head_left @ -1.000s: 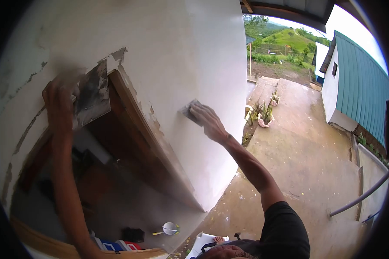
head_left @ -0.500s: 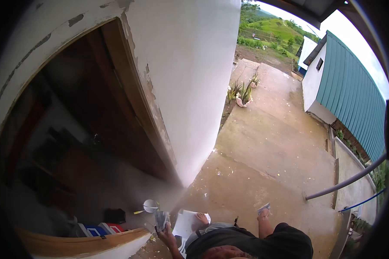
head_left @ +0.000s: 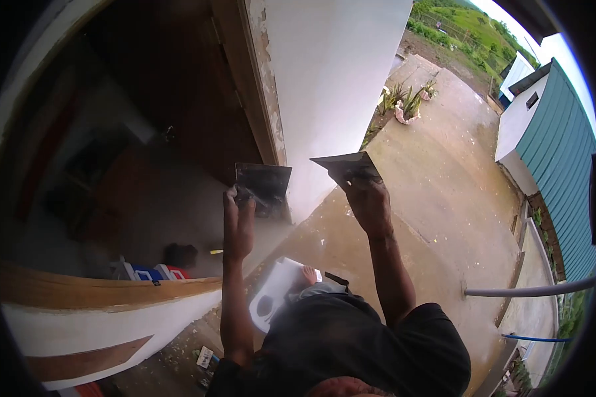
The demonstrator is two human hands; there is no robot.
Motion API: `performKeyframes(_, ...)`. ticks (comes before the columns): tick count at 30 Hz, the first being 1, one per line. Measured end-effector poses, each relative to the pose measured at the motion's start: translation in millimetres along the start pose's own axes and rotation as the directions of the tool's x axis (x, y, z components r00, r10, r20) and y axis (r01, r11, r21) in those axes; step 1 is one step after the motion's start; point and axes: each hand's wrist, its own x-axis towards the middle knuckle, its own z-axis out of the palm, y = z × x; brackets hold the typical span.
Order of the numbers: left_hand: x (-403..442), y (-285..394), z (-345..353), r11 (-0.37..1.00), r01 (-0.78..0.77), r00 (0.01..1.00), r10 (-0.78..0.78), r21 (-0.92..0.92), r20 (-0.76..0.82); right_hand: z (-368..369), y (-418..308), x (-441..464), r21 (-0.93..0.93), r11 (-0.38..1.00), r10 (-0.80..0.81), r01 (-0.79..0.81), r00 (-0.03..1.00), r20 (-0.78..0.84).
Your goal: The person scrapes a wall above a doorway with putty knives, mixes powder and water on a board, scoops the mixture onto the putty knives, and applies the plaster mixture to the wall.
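My left hand (head_left: 240,225) is raised in front of the doorway, its fingers closed on a dark square putty blade (head_left: 263,185) held nearly upright, with greyish smears on its face. To the right of it, my right hand (head_left: 369,206) grips a second dark flat putty blade (head_left: 344,162), tilted, with its broad edge pointing left toward the wall. The two blades are apart from each other. Between and behind them stands the white wall (head_left: 324,86), ending in a corner near the blades. Peeling paint runs along the door frame (head_left: 271,92).
Below me is a white plastic seat or stool (head_left: 271,291) with a bare foot on it. Blue and red containers (head_left: 149,272) stand inside the dark doorway. A wooden-topped ledge (head_left: 112,294) is at left. Potted plants (head_left: 407,109) and a grey pipe (head_left: 530,290) are at right.
Both hands have come up in front of me; the right hand and its blade were out of sight before. The left blade has risen from low down near a white bowl. The view has shifted.
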Motion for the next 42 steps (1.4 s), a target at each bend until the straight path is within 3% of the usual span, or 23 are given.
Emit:
performKeyframes(2,-4.6,18.1,1.3,1.0,-0.012,1.0,0.011,-0.027,-0.021,18.3,-27.9,13.1,0.446,0.886,0.099,-0.129,0.991,0.089)
performKeyframes(3,-7.5,22.2,0.6,0.998,0.015,1.0,-0.016,-0.063,-0.017,21.0,-21.8,14.0,0.575,0.812,0.052,-0.097,0.994,0.093)
performKeyframes(6,-12.5,36.9,0.3,0.992,0.047,0.999,-0.048,-0.114,0.0,34.8,-15.4,21.8,0.655,0.743,-0.329,0.134,0.926,0.183)
performKeyframes(10,-14.6,45.3,-0.4,0.985,0.043,0.998,-0.033,-0.168,0.06,49.0,-27.7,25.6,0.561,0.769,-0.479,0.306,0.857,0.189)
performKeyframes(15,-14.4,69.1,10.3,0.977,0.071,0.993,-0.049,-0.202,0.109,45.6,-38.0,35.2,0.204,0.83,-0.557,0.519,0.788,0.262)
performKeyframes(21,-5.3,82.3,36.9,0.992,0.013,0.989,0.006,-0.128,0.146,17.9,1.8,53.9,-0.07,0.814,-0.571,0.576,0.817,0.086)
performKeyframes(24,0.7,76.3,48.9,0.996,-0.023,0.982,0.039,-0.086,0.186,6.6,17.9,42.5,-0.166,0.924,-0.343,0.343,0.939,0.031)
performKeyframes(26,10.8,72.8,49.7,0.997,-0.074,0.984,0.073,-0.001,0.164,-2.7,37.9,24.0,0.097,0.995,-0.008,0.025,0.984,-0.179)
performKeyframes(28,19.3,58.2,46.9,1.0,-0.019,0.994,0.02,-0.012,0.108,-20.7,60.4,15.4,0.347,0.931,0.201,-0.113,0.953,-0.227)
performKeyframes(30,28.2,35.9,41.8,1.0,0.021,0.997,-0.023,0.019,0.077,-38.2,50.1,9.5,0.567,0.805,0.31,-0.176,0.939,-0.148)
performKeyframes(34,42.9,6.7,44.9,0.998,0.015,0.997,-0.019,0.062,0.07,-61.7,13.5,8.7,0.547,0.721,0.471,-0.425,0.88,0.063)
performKeyframes(35,45.8,4.0,47.6,0.998,0.004,0.997,-0.009,0.059,0.08,-46.1,-12.4,16.0,0.533,0.688,0.595,-0.493,0.803,-0.025)
performKeyframes(38,49.0,-3.3,52.3,0.998,0.058,0.988,-0.062,0.027,0.143,-47.1,1.5,14.3,0.443,0.699,0.55,-0.561,0.818,0.168)
performKeyframes(42,49.7,-11.1,56.9,0.999,0.008,0.978,-0.001,-0.032,0.21,-36.2,8.3,30.1,0.39,0.742,0.533,-0.545,0.833,0.149)
